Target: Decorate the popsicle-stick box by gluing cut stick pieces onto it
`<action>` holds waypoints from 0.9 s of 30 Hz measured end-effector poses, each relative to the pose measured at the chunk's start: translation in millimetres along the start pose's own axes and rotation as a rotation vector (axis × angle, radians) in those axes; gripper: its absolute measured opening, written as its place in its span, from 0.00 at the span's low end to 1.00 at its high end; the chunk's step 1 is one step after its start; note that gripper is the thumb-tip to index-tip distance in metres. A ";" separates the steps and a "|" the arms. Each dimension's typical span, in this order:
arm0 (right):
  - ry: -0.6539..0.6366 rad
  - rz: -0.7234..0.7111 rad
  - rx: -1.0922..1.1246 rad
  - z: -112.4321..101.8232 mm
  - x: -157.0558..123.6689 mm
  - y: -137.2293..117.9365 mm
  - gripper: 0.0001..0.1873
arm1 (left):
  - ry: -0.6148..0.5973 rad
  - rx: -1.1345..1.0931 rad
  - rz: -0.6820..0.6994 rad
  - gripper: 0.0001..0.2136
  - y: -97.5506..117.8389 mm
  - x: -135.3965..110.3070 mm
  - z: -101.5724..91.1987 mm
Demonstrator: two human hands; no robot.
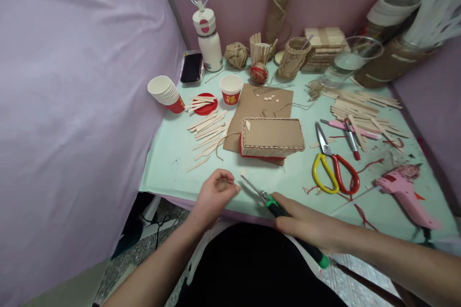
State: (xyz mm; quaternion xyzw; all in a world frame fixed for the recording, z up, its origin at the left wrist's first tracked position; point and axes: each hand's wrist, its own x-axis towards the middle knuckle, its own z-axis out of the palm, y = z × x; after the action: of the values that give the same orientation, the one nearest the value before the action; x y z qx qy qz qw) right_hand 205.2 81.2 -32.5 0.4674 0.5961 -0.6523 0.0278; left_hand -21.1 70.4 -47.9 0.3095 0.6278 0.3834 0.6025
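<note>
My right hand (300, 220) is wrapped round the black-and-green handles of a pair of hand shears (275, 207). Their narrow metal blades point up and left, over the table's front edge. Just left of the blade tips, my left hand (218, 192) is closed in a pinch; a tiny pale bit shows at the fingertips, too small to name. Beyond both hands stands a cardboard box (272, 136) with braided cord round its top rim and red along its base. A small pale wooden piece (248, 125) lies on its top. The box rests partly on a brown cardboard sheet (236, 127).
Wooden sticks (209, 129) lie left of the box. To the right are yellow-and-red scissors (333, 168), a marker (352, 139) and a pink glue gun (406, 192). Paper cups (165, 93), a white bottle (209, 41) and a water glass (345, 64) stand farther back.
</note>
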 end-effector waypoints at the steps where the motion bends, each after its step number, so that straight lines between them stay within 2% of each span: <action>1: 0.071 0.004 -0.141 -3.5 -3.2 -2.0 0.09 | 0.032 0.097 0.081 0.10 1.3 6.6 -9.3; 4: 0.303 0.030 -0.547 -9.1 -8.8 -3.3 0.10 | 0.237 0.516 0.411 0.02 5.1 31.4 -36.0; 6: 0.432 -0.014 -0.746 -7.9 -7.4 2.7 0.11 | 0.315 0.739 0.575 0.05 5.6 44.9 -45.1; 8: 0.529 -0.063 -0.876 -4.2 -3.3 13.6 0.13 | 0.403 0.907 0.700 0.08 4.0 50.5 -43.1; 10: 0.615 -0.093 -0.948 0.5 1.3 25.9 0.16 | 0.450 1.032 0.770 0.08 0.6 47.9 -31.2; 11: 0.655 -0.105 -0.968 2.7 3.2 31.3 0.17 | 0.429 1.078 0.781 0.07 -1.5 44.6 -22.8; 13: 0.732 -0.136 -0.992 6.4 5.8 39.3 0.21 | 0.255 1.159 0.752 0.05 -5.4 37.8 -5.1; 14: 0.768 -0.150 -0.998 7.7 6.7 41.7 0.23 | 0.170 1.196 0.714 0.05 -7.2 35.4 2.9; 16: 0.825 -0.181 -0.999 8.8 8.6 44.1 0.28 | 0.089 1.240 0.618 0.04 -10.5 34.1 14.9; 19: 0.870 -0.245 -0.990 6.7 13.5 46.4 0.31 | 0.062 1.255 0.569 0.03 -15.6 39.0 21.0; 23: 0.906 -0.368 -1.014 0.0 22.7 53.9 0.31 | 0.074 1.209 0.673 0.07 -21.4 45.7 14.3; 25: 0.926 -0.427 -1.034 -2.1 23.1 56.6 0.30 | 0.100 1.111 0.723 0.08 -20.8 43.6 8.8; 27: 0.953 -0.478 -1.027 -2.0 17.3 54.6 0.29 | 0.135 0.918 0.748 0.09 -16.0 35.7 4.4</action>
State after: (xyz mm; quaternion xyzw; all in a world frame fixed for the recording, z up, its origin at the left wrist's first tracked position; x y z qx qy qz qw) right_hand 229.0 76.1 -84.3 0.4855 0.8591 -0.0058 -0.1618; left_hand -18.6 93.0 -80.1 0.7134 0.6146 0.2779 0.1900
